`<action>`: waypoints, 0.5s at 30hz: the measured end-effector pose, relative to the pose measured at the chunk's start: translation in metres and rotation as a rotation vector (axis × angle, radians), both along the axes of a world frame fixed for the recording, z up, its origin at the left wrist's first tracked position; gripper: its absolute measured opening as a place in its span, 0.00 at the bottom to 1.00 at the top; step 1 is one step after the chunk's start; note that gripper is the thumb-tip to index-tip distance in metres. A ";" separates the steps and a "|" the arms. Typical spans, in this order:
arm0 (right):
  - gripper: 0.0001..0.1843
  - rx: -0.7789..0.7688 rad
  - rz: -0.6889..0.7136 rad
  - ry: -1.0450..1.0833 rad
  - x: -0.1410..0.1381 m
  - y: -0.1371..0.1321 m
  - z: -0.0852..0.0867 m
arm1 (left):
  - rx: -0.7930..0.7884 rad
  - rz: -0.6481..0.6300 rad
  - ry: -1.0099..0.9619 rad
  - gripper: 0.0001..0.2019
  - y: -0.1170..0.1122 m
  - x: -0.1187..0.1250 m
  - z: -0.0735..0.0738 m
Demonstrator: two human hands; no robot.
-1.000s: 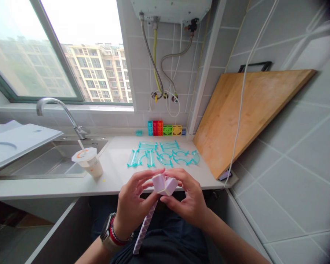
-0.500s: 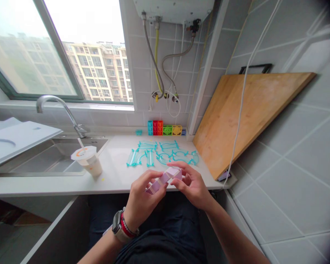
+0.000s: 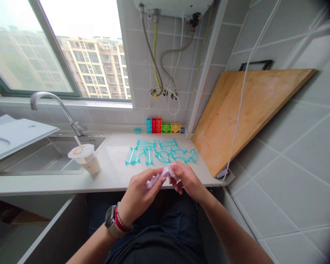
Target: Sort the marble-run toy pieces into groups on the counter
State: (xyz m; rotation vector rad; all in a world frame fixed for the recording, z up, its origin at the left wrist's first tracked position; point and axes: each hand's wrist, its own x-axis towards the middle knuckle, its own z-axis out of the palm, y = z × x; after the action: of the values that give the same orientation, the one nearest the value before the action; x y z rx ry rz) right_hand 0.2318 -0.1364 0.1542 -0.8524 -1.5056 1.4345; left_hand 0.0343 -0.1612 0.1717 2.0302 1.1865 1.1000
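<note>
A lilac-and-white snake puzzle [image 3: 162, 176], made of wedge-like segments, is held between both hands just over the counter's front edge. My left hand [image 3: 143, 189] grips its lower left length between thumb and fingers. My right hand [image 3: 187, 180] is closed on the upper right end, thumb on top and the other fingers curled below. Between the hands the puzzle bends, and the fingers cover part of both ends. Beyond the hands, several clear turquoise-edged plastic pieces [image 3: 149, 156], straight and curved, lie flat on the white counter [image 3: 115, 157].
Coloured blocks [image 3: 156, 125] stand in a row against the back wall. A lidded cup with a straw [image 3: 85, 158] stands left, beside the sink [image 3: 44, 157] and faucet [image 3: 55, 101]. A wooden board [image 3: 250, 106] leans on the right wall, with a white cord [image 3: 240, 102] hanging before it.
My right hand has turned over the puzzle's right end, its thumb now on top and fingers curled underneath. The puzzle is tilted differently. My left hand keeps its grip.
</note>
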 end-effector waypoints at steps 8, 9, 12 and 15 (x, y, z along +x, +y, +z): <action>0.23 -0.019 -0.007 0.098 -0.011 0.000 -0.010 | -0.033 0.054 -0.013 0.12 -0.001 -0.004 0.002; 0.23 -0.012 -0.004 0.092 -0.011 0.000 -0.010 | -0.060 0.051 -0.038 0.13 0.000 -0.004 0.002; 0.20 0.098 -0.058 -0.015 -0.013 -0.003 -0.010 | -0.214 0.015 -0.130 0.15 0.004 -0.004 -0.001; 0.17 0.358 -0.123 -0.187 -0.015 -0.009 -0.004 | -0.404 0.011 -0.252 0.22 0.011 -0.003 -0.008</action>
State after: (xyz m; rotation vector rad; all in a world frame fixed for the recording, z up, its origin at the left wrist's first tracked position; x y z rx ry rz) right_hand 0.2164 -0.1458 0.1503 -0.8557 -1.7509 0.9765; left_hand 0.0311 -0.1506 0.1632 1.5339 1.1790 0.9920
